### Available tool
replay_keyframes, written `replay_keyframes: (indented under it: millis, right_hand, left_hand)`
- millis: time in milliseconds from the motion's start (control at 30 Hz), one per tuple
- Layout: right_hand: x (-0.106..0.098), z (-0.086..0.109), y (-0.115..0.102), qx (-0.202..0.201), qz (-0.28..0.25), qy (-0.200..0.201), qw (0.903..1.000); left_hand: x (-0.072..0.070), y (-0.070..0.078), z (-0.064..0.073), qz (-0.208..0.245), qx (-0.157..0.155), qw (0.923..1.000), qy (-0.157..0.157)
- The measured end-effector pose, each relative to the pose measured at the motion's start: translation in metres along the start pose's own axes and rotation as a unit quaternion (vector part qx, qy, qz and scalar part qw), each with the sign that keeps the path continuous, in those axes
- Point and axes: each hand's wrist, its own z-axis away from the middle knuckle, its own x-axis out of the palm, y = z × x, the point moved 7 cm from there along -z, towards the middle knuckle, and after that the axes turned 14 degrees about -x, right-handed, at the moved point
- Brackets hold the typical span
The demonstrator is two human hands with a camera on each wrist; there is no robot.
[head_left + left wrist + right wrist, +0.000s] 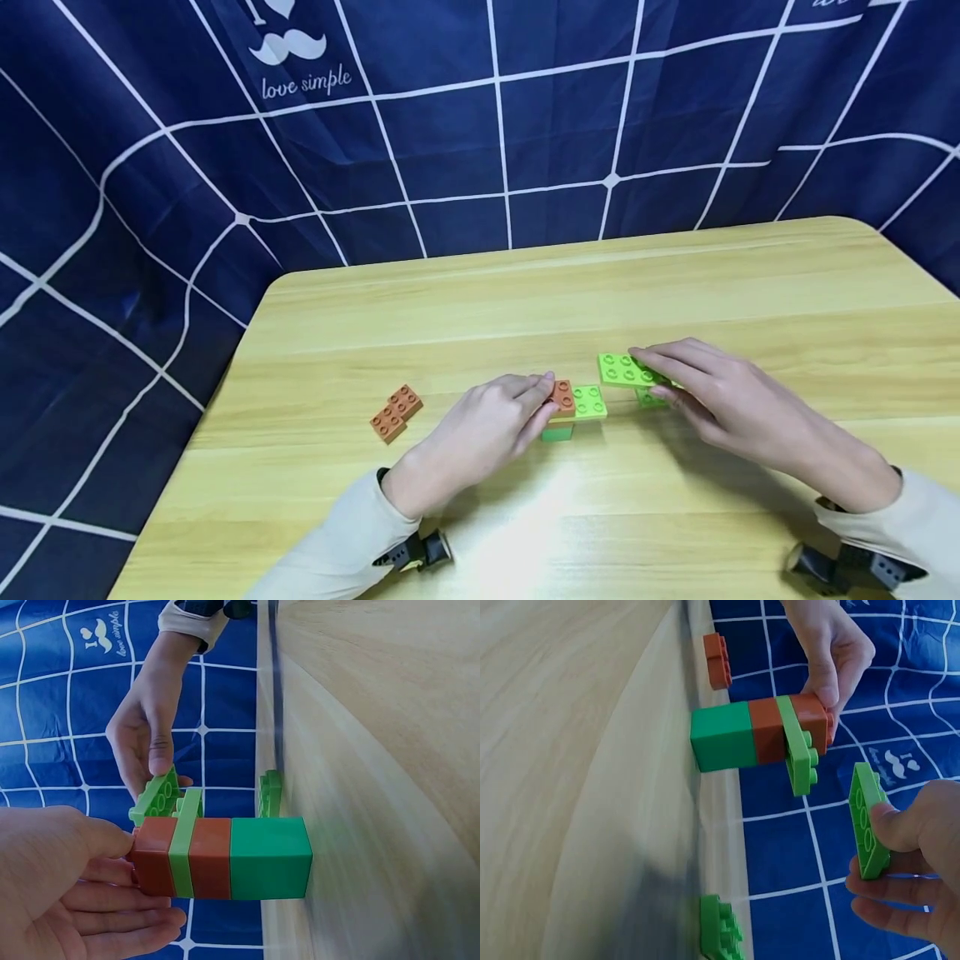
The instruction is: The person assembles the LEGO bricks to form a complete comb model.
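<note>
A stack of toy building bricks stands on the table: a green brick point(270, 858) at the bottom, an orange brick point(211, 858) over it, then a light green plate point(590, 402) jutting out to the right, and an orange brick point(562, 398) on top. My left hand point(483, 421) pinches that top orange brick between thumb and fingers. Held in the air to the right of the stack is a second light green plate point(868, 821), gripped at its edges by my right hand point(723, 392). Its studs face up; its hollow underside shows in the right wrist view.
Below my right hand another green piece point(718, 928) lies on the wooden table point(465, 308). Two orange bricks point(397, 412) lie touching, left of my left hand. A dark blue curtain with white lines point(435, 142) hangs behind the table.
</note>
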Motion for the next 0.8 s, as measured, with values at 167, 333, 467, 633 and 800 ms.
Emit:
replay_keyframes:
  millis: [167,333,467,633,800]
  right_hand:
    - [0.002,-0.006,-0.007,-0.011,-0.010,0.007,0.9999]
    - [0.005,-0.012,-0.013,-0.015,-0.021,0.011,0.9996]
    - [0.008,-0.019,-0.016,-0.014,-0.027,0.006,0.9995]
    - [0.009,-0.025,-0.019,-0.020,-0.034,0.007,0.9992]
    - [0.012,-0.029,-0.023,-0.028,-0.044,0.010,0.9986]
  left_hand:
    - [0.000,-0.001,0.000,0.000,-0.008,0.9999,-0.006]
    - [0.000,-0.001,0.000,0.006,-0.008,0.9999,-0.010]
    - [0.002,-0.001,0.000,0.011,-0.007,0.9998,-0.016]
    - [0.003,-0.002,0.000,0.024,-0.020,0.9991,-0.028]
    - [0.004,-0.007,0.000,0.040,-0.054,0.9962,-0.055]
